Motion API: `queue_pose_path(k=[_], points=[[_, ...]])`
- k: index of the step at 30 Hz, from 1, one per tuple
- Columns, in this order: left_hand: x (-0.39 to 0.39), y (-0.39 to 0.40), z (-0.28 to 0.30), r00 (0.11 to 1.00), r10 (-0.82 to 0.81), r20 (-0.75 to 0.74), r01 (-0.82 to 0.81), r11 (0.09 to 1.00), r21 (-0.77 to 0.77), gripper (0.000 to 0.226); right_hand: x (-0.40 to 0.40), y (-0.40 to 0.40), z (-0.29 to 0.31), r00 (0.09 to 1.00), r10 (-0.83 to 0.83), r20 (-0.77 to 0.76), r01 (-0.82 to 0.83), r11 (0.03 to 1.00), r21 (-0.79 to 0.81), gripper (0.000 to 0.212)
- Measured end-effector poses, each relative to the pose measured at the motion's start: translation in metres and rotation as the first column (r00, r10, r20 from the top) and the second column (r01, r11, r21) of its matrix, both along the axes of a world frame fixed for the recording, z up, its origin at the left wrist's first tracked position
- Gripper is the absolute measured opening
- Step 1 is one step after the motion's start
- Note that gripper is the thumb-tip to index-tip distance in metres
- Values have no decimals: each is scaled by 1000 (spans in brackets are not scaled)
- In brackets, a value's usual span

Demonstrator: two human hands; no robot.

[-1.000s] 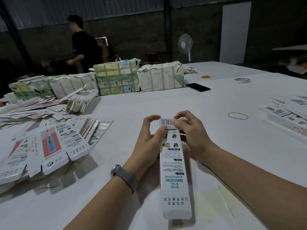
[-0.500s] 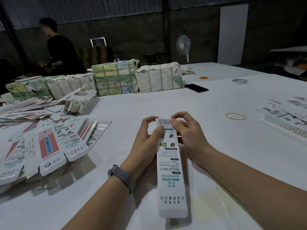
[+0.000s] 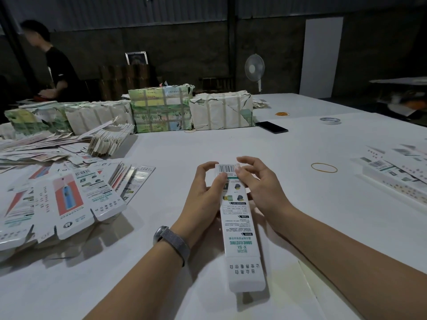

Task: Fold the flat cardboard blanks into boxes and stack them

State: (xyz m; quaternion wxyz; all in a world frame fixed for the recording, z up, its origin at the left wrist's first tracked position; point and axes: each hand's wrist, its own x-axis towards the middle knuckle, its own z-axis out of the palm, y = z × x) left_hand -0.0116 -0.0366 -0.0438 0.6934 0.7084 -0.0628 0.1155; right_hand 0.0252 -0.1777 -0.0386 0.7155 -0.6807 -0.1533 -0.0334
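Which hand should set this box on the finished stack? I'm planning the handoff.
Right hand, probably: the finished boxes lie on its side of the table; the left hand would cross over the box.

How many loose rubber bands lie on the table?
3: one right of the hands, an orange one far back near the tape roll, one below the bundles. Others may be hidden.

Four wrapped bundles (image 3: 161,109) — two rubber bands (image 3: 324,167), one phone (image 3: 271,127).

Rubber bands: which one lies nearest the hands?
The yellow loop lying alone on the table, right of the right hand; the orange band lies much farther back.
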Motion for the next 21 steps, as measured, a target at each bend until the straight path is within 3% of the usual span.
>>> queue_pose_path(k=[3, 7, 10, 12, 15, 18, 21], points=[[1, 1, -1, 1000, 23, 5, -23, 1000, 10, 20, -1, 0, -1, 1000, 13, -7, -13, 999, -42, 12], [4, 0, -7, 999, 42, 33, -43, 999, 28, 16, 1, -3, 1, 998, 44, -44, -42, 998, 41, 9], [5, -2, -6, 999, 40, 25, -40, 999, 16, 27, 1, -4, 4, 999, 9, -34, -8, 1000, 26, 10], [5, -2, -5, 997, 72, 42, -72, 997, -10, 24, -1, -3, 10, 1000, -28, 14, 30, 994, -108, 22], [5, 2, -2, 984, 143, 106, -136, 988, -68, 29, -11, -2, 24, 994, 27, 105, 19, 909, -416, 61], [4, 1, 1, 994, 61, 91, -53, 995, -90, 38, -25, -10, 38, 973, 84, 217, 69, 787, -613, 70], [1, -7, 2, 995, -78, 65, 81, 996, -43, 32, -34, -29, 44, 952, 64, 298, 177, 680, -712, 76]])
